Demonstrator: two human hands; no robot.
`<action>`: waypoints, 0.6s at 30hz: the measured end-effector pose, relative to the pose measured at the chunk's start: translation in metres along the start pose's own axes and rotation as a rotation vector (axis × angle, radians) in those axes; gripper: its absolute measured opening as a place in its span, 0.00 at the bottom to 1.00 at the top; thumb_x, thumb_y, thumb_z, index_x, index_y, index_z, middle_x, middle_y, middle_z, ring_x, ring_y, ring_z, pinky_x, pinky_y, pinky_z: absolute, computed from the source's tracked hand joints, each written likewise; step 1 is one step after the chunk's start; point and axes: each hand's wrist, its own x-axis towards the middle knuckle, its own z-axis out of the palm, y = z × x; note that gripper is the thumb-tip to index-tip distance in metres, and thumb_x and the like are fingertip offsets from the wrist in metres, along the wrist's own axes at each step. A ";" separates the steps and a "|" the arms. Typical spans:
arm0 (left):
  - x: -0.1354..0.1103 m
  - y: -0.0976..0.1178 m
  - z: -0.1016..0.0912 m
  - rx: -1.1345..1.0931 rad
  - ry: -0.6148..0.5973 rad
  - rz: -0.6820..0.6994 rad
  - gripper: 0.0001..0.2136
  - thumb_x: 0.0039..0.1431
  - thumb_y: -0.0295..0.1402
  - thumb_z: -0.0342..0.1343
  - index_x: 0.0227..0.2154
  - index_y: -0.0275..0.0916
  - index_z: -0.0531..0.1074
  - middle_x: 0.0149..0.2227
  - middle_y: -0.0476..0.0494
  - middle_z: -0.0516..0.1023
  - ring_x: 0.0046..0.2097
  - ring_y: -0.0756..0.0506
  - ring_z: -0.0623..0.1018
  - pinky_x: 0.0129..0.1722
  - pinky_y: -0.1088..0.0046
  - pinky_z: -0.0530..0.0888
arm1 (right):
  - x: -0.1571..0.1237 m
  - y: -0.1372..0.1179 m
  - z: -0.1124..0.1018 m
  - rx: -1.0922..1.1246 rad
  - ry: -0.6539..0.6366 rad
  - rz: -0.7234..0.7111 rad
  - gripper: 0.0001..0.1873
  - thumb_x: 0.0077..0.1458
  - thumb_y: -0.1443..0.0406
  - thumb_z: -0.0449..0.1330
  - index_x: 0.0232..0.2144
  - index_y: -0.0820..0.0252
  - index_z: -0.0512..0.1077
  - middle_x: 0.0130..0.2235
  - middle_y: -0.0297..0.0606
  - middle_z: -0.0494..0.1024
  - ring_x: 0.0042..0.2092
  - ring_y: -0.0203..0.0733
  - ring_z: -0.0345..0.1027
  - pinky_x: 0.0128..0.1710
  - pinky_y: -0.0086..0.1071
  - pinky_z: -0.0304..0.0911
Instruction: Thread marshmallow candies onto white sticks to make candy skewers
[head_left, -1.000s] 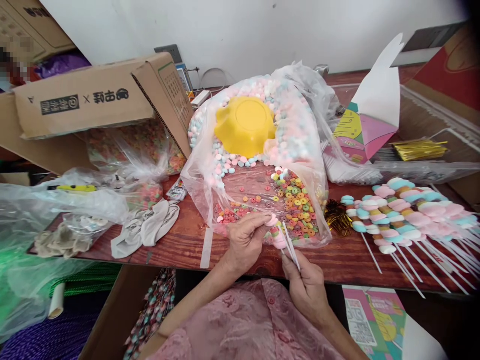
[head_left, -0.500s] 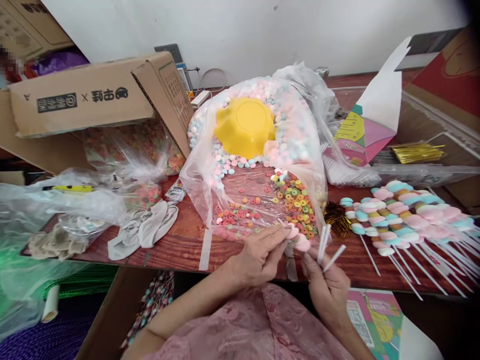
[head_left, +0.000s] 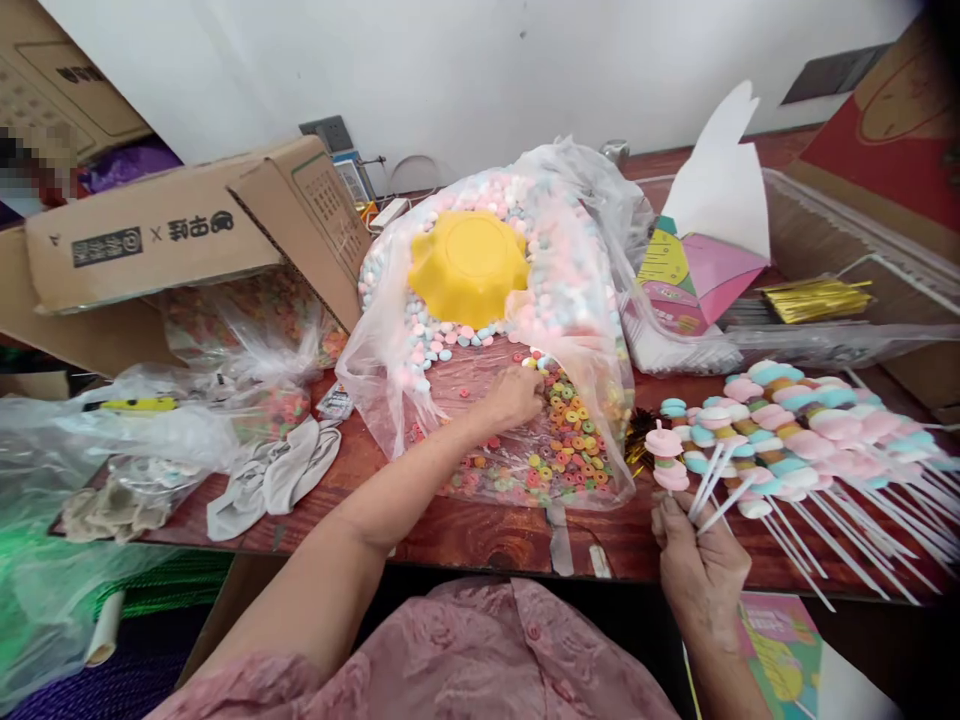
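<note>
My left hand point(head_left: 516, 396) reaches into the clear plastic bag point(head_left: 375, 340) and its fingers are bunched over the coloured ring candies point(head_left: 570, 440). My right hand point(head_left: 697, 560) is closed round a few white sticks point(head_left: 712, 485) near the table's front edge. One of these sticks carries pink marshmallow pieces point(head_left: 667, 458). A yellow bowl point(head_left: 469, 265) lies upside down on pastel marshmallows further back in the bag.
Finished marshmallow skewers point(head_left: 810, 440) are piled at the right. A pink paper box point(head_left: 697, 270) and gold twist ties point(head_left: 814, 297) lie behind them. An open cardboard box point(head_left: 172, 240), more candy bags and grey gloves point(head_left: 277, 470) sit at the left.
My left hand let go of the pink marshmallow and reached forward into the bag. My right hand moved right with the sticks and the threaded pink pieces.
</note>
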 end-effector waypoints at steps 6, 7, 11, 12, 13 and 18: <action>-0.010 -0.023 -0.006 -0.164 -0.026 0.025 0.07 0.53 0.28 0.57 0.30 0.34 0.80 0.28 0.48 0.79 0.31 0.48 0.75 0.34 0.74 0.70 | -0.001 0.009 -0.004 -0.111 -0.014 -0.061 0.22 0.61 0.50 0.59 0.41 0.64 0.75 0.25 0.32 0.68 0.25 0.35 0.62 0.26 0.29 0.62; -0.011 -0.024 -0.004 -0.169 -0.037 0.026 0.06 0.52 0.27 0.57 0.29 0.34 0.80 0.27 0.47 0.79 0.31 0.48 0.75 0.34 0.74 0.70 | -0.001 0.010 -0.004 -0.112 -0.010 -0.069 0.22 0.61 0.50 0.59 0.41 0.64 0.75 0.25 0.32 0.68 0.25 0.35 0.62 0.27 0.29 0.62; -0.016 -0.022 0.003 -0.113 -0.041 0.068 0.07 0.54 0.30 0.58 0.32 0.35 0.80 0.28 0.46 0.78 0.32 0.46 0.74 0.36 0.71 0.71 | -0.002 0.011 -0.005 -0.102 -0.015 -0.084 0.21 0.61 0.52 0.60 0.42 0.65 0.76 0.24 0.31 0.68 0.25 0.35 0.62 0.28 0.30 0.63; -0.017 -0.021 0.004 -0.096 -0.035 0.085 0.07 0.55 0.29 0.57 0.32 0.36 0.80 0.29 0.44 0.78 0.33 0.45 0.75 0.38 0.70 0.71 | -0.002 0.010 -0.005 -0.105 -0.021 -0.084 0.21 0.61 0.52 0.60 0.43 0.65 0.76 0.24 0.31 0.68 0.25 0.36 0.62 0.28 0.31 0.63; -0.019 -0.019 0.005 -0.076 -0.023 0.105 0.07 0.56 0.29 0.56 0.31 0.36 0.79 0.30 0.43 0.78 0.36 0.44 0.75 0.41 0.68 0.71 | -0.002 0.010 -0.005 -0.109 -0.026 -0.084 0.21 0.61 0.52 0.60 0.43 0.65 0.76 0.23 0.31 0.68 0.25 0.36 0.62 0.28 0.31 0.63; -0.031 -0.017 0.013 -0.013 0.111 0.286 0.08 0.56 0.23 0.54 0.27 0.35 0.77 0.35 0.36 0.78 0.43 0.40 0.76 0.48 0.62 0.73 | -0.003 0.005 -0.003 -0.102 -0.005 -0.101 0.21 0.62 0.52 0.58 0.45 0.65 0.75 0.25 0.31 0.67 0.26 0.36 0.61 0.28 0.32 0.62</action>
